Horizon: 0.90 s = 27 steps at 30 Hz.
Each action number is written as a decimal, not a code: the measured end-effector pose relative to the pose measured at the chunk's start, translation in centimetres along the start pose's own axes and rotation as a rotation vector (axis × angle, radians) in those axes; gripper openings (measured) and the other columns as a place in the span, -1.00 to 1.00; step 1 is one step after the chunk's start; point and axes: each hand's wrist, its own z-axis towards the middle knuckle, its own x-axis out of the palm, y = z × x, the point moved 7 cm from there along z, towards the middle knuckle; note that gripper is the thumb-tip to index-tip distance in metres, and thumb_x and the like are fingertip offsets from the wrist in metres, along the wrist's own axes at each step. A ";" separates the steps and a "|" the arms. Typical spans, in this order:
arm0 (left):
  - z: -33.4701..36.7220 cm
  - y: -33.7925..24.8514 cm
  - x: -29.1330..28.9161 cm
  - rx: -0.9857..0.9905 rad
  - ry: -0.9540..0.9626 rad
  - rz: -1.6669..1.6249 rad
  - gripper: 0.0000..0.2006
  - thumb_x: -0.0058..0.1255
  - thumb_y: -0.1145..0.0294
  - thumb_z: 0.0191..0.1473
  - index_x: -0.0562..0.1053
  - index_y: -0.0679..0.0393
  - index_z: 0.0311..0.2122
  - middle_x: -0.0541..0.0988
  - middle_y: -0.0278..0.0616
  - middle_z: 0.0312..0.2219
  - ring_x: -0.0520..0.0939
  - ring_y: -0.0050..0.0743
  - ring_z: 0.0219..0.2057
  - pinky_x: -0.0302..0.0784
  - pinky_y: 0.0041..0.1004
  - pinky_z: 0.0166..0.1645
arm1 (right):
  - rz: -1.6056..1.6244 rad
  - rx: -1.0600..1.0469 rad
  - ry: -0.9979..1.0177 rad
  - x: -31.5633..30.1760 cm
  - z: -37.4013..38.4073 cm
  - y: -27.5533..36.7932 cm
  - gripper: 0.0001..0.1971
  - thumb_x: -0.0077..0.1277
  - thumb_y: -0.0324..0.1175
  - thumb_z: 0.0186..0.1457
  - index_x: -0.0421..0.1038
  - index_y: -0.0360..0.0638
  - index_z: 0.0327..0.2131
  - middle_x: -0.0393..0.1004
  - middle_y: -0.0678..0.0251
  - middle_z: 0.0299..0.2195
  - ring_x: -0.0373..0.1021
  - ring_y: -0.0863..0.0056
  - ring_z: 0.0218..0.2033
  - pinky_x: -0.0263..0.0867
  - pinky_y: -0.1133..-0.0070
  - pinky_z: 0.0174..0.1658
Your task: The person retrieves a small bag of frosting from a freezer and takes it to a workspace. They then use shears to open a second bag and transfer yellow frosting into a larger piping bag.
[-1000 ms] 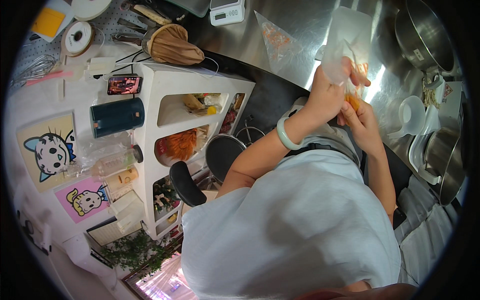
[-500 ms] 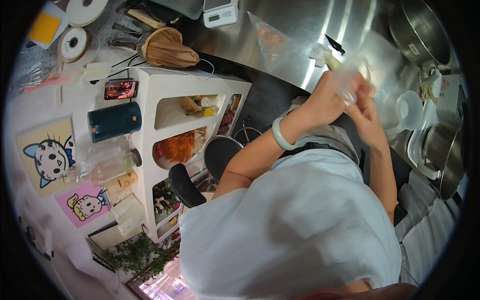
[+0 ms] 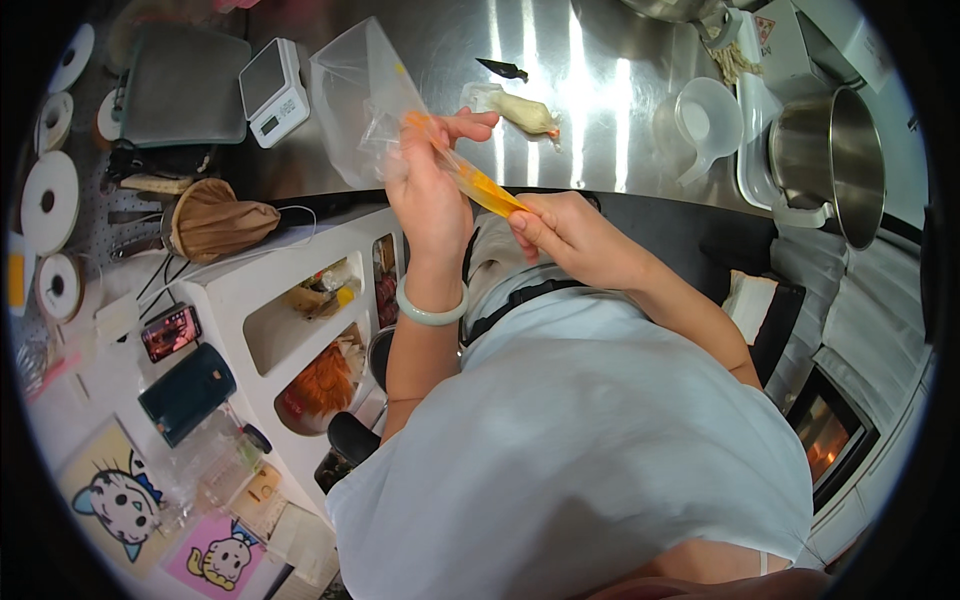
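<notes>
A clear piping bag (image 3: 360,85) with bright orange filling toward its narrow end is stretched between my two hands. My left hand (image 3: 432,175), with a pale green bangle on the wrist, has the bag between its fingers around the middle, some fingertips sticking out past it. Lower down, my right hand (image 3: 568,228) pinches the bag's orange end between thumb and fingers. On the steel table beyond my hands lies a second piping bag (image 3: 525,112), plump with pale cream, its tip orange-tinged. Past that bag is a small black pointed piece (image 3: 503,69), whose kind I cannot tell.
A white kitchen scale (image 3: 275,95) stands left on the steel table, beside a dark glass-like board (image 3: 187,85). To the right are a white plastic measuring jug (image 3: 705,125) and a steel pot (image 3: 830,165). A white shelf unit (image 3: 300,290) stands at my left.
My view has turned right. My hands, earlier close together around blurred clear plastic, are now apart, stretching the orange-filled bag. The pale bag, partly behind my hands before, now shows fully.
</notes>
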 end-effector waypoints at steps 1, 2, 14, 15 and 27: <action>0.2 0.1 -0.1 -0.006 0.032 -0.017 -0.75 -0.47 0.38 0.19 0.19 0.16 -0.52 0.49 -0.03 -0.58 0.56 -0.11 -0.33 0.16 -0.11 0.14 | 0.049 0.012 -0.011 0.1 0.0 -0.2 -0.68 -0.27 -0.26 0.22 0.25 -0.27 -0.52 0.25 0.39 -0.69 0.16 0.60 -0.67 0.16 0.60 -0.53; 0.5 0.2 -0.2 -0.012 0.065 -0.035 -0.75 -0.47 0.38 0.19 0.19 0.16 -0.52 0.49 -0.03 -0.58 0.56 -0.11 -0.34 0.16 -0.11 0.14 | 0.066 0.044 -0.006 0.3 0.2 -0.3 -0.69 -0.26 -0.26 0.22 0.26 -0.27 -0.51 0.24 0.40 -0.68 0.15 0.62 -0.66 0.15 0.61 -0.53; 4.3 0.6 -4.5 -0.091 0.152 0.005 -0.77 -0.48 0.40 0.17 0.19 0.16 -0.50 0.50 -0.01 -0.53 0.56 -0.05 -0.32 0.24 -0.14 0.09 | 0.269 0.090 -0.249 2.7 3.5 -2.1 -0.72 -0.19 -0.25 0.20 0.32 -0.26 -0.45 0.18 0.51 -0.63 0.06 0.74 -0.59 0.03 0.70 -0.52; 4.8 0.7 -5.0 -0.102 0.160 -0.002 -0.79 -0.49 0.42 0.15 0.18 0.16 -0.50 0.48 0.00 -0.51 0.54 -0.02 -0.30 0.25 -0.12 0.09 | 0.312 0.098 -0.264 3.2 3.7 -2.5 -0.72 -0.19 -0.24 0.20 0.32 -0.25 -0.46 0.18 0.51 -0.64 0.06 0.74 -0.59 0.03 0.70 -0.52; 6.7 4.4 -4.4 -0.248 0.428 0.114 -0.58 -0.53 0.11 0.26 0.31 0.18 -0.42 0.54 -0.02 -0.39 0.53 -0.26 -0.28 0.27 -0.33 0.02 | -0.002 0.014 -0.598 1.5 3.8 -2.5 -0.78 -0.05 -0.32 0.10 0.30 -0.32 -0.34 0.43 0.28 -0.49 0.37 0.59 -0.40 0.22 0.58 -0.40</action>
